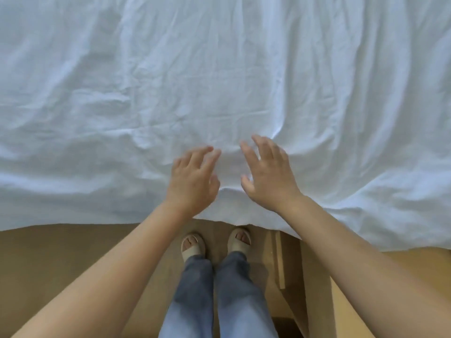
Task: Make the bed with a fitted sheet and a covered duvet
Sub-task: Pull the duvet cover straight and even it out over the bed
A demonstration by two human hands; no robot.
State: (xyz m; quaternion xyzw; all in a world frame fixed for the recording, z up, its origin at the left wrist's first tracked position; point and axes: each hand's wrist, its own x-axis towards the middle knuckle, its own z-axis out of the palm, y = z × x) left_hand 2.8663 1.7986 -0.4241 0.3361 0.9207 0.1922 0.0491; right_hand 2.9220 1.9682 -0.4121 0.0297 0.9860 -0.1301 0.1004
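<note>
Reaching past the near edge of the wrinkled white bedding with left hand and right hand side by side, fingers spread wide, gripping nothing, tips blurred. Cannot tell whether touching the cloth, nor whether sheet or duvet cover. Bedding draped over the bed, cut off at top and sides; below its edge, sandalled feet on brown floor.

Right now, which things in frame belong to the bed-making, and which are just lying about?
Job:
- white bedding, spread out and wrinkled
- left hand, fingers straight, over the near edge
- right hand, likewise open

Not the job:
- sandals
- jeans
- wooden floor
- wooden strip beside the right foot
</note>
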